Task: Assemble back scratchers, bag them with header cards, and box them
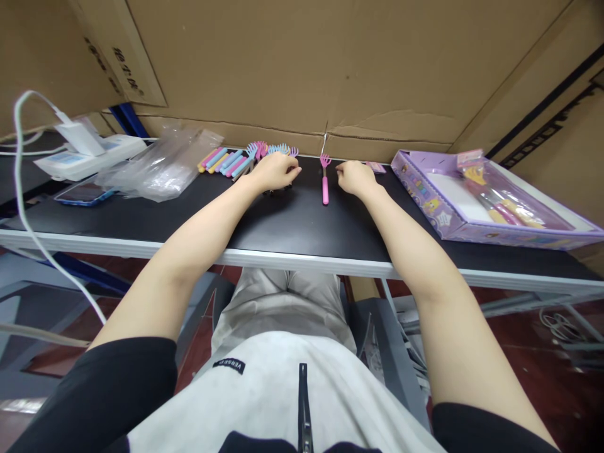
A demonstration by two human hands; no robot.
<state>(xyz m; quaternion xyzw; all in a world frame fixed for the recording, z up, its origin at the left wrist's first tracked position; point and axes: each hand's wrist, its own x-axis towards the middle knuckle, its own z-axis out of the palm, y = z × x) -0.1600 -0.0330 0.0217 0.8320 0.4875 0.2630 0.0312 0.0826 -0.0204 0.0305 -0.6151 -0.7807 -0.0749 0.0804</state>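
A pink back scratcher [325,190] with a claw head lies upright in my view on the black table, between my two hands. My left hand [275,171] is closed, fingers curled down over the right end of a row of back scratchers; whatever its fingertips grip is hidden. That row has pink, blue and yellow handles [226,162] and claw heads [278,148] that show behind the hand. My right hand [357,178] is closed just right of the pink back scratcher, apart from it; its fingertips hide anything in them. Behind it lies a small pink card [376,167].
On the right stands a purple open box [448,223] holding packaged back scratchers [507,207]. Clear plastic bags [160,167], a phone [85,194] and a white power strip [89,157] with a charger lie left. Cardboard walls [302,69] enclose the table's back.
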